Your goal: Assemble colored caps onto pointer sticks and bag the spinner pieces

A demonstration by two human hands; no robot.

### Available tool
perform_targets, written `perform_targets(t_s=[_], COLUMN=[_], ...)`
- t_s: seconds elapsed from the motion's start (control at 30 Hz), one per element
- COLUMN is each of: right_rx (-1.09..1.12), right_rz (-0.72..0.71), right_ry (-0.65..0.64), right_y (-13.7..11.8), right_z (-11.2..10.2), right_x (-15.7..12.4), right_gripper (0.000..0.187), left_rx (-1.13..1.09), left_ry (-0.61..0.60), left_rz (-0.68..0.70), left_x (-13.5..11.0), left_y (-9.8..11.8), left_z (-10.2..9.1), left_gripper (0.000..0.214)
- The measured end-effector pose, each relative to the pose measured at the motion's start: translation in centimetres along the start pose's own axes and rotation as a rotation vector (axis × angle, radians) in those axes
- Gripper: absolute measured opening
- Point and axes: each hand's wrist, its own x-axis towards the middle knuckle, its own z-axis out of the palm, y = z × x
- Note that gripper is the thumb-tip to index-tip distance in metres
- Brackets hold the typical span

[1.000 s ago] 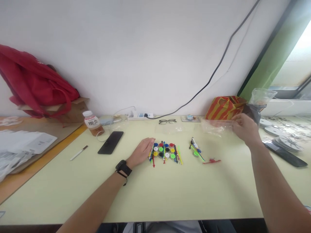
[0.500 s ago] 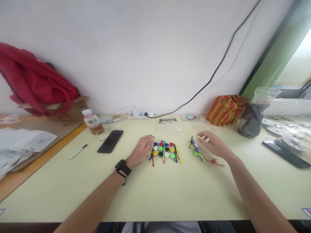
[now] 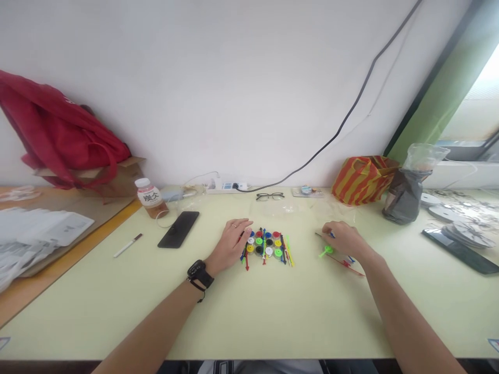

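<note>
A cluster of small coloured discs and thin coloured sticks (image 3: 268, 245) lies in rows at the middle of the pale yellow table (image 3: 253, 311). My left hand (image 3: 231, 243), with a black watch on the wrist, rests flat beside the cluster's left edge, fingers stretched out and touching it. My right hand (image 3: 342, 239) lies curled over a second small bunch of sticks (image 3: 343, 258) to the right, with a green piece poking out under the fingers. Whether those fingers grip anything is hidden.
A black phone (image 3: 178, 228), a white pen (image 3: 127, 245) and a drink bottle (image 3: 150, 197) lie to the left. Glasses (image 3: 268, 196), a power strip (image 3: 227, 186), a striped bag (image 3: 364, 179), a dark bag (image 3: 405, 195) and clear plastic bags (image 3: 286, 209) line the back. White packets (image 3: 35, 234) are piled far left.
My right hand came back from the far right, where it held a clear bag, and dropped onto the small bunch of sticks. My left hand stayed by the cluster.
</note>
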Motion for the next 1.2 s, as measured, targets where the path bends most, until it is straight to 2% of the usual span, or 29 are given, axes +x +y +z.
perform_targets(t_s=[0.17,0.33,0.5,0.67,0.83,0.97,1.03,1.2], right_rx=[-0.045,-0.047,-0.033,0.061,0.227,0.457,0.576,0.793], right_rz=[0.002,-0.016,0.004,-0.037,-0.05,-0.024,-0.012,-0.018], right_ry=[-0.019,0.048,0.111,0.244,0.32,0.386,0.38,0.27], right_y=[0.2,-0.2,-0.8,-1.5,-2.3,-2.9,-3.6,-6.4], right_z=[0.4,0.7,1.0,0.7,0.2,0.2,0.4,0.9], right_x=[-0.6,-0.7,-0.4,-0.2,0.1,0.3,0.3,0.0], right_gripper=[0.01,0.016,0.017,0.014,0.014,0.021,0.026,0.033], left_rx=[0.044,0.152,0.223,0.201,0.18,0.173,0.176,0.239], left_ry=[0.038,0.019,-0.187,-0.34,-0.414,-0.383,-0.359,-0.356], left_rz=[0.051,0.14,0.241,0.264,0.272,0.288,0.31,0.439], left_x=[0.1,0.0,0.7,3.3,4.8,4.3,4.0,3.6], left_y=[0.7,2.7,4.8,4.9,4.4,4.6,5.2,7.7], left_z=[-0.4,-0.4,1.0,2.1,1.9,1.9,2.6,5.6], left_gripper=[0.038,0.037,0.056,0.076,0.05,0.058,0.057,0.026])
